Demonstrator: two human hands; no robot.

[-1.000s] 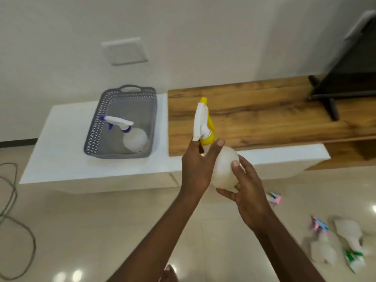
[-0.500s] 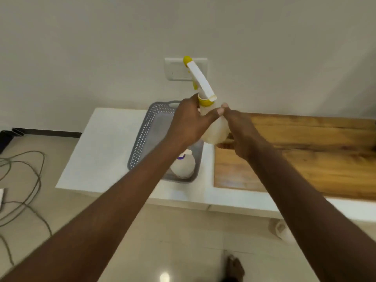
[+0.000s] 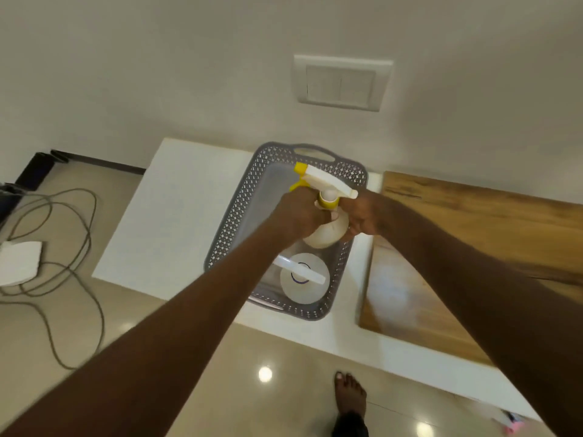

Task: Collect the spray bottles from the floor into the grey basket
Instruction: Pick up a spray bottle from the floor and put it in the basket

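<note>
Hands, left point(image 3: 299, 212) and right point(image 3: 362, 216), grip the upright yellow-trigger spray bottle point(image 3: 325, 228) directly above the grey basket point(image 3: 233, 234); straight down remains.

1. The left hand point(image 3: 298, 212) and right hand point(image 3: 362, 216) grip the yellow-trigger spray bottle point(image 3: 326, 230) at frame centre, above the grey basket point(image 3: 233, 234).
2. A second spray bottle point(image 3: 304, 279) stands upright inside the basket.
3. The basket rests on a white counter point(image 3: 176, 216), just beside a wooden board point(image 3: 457, 247).
</note>
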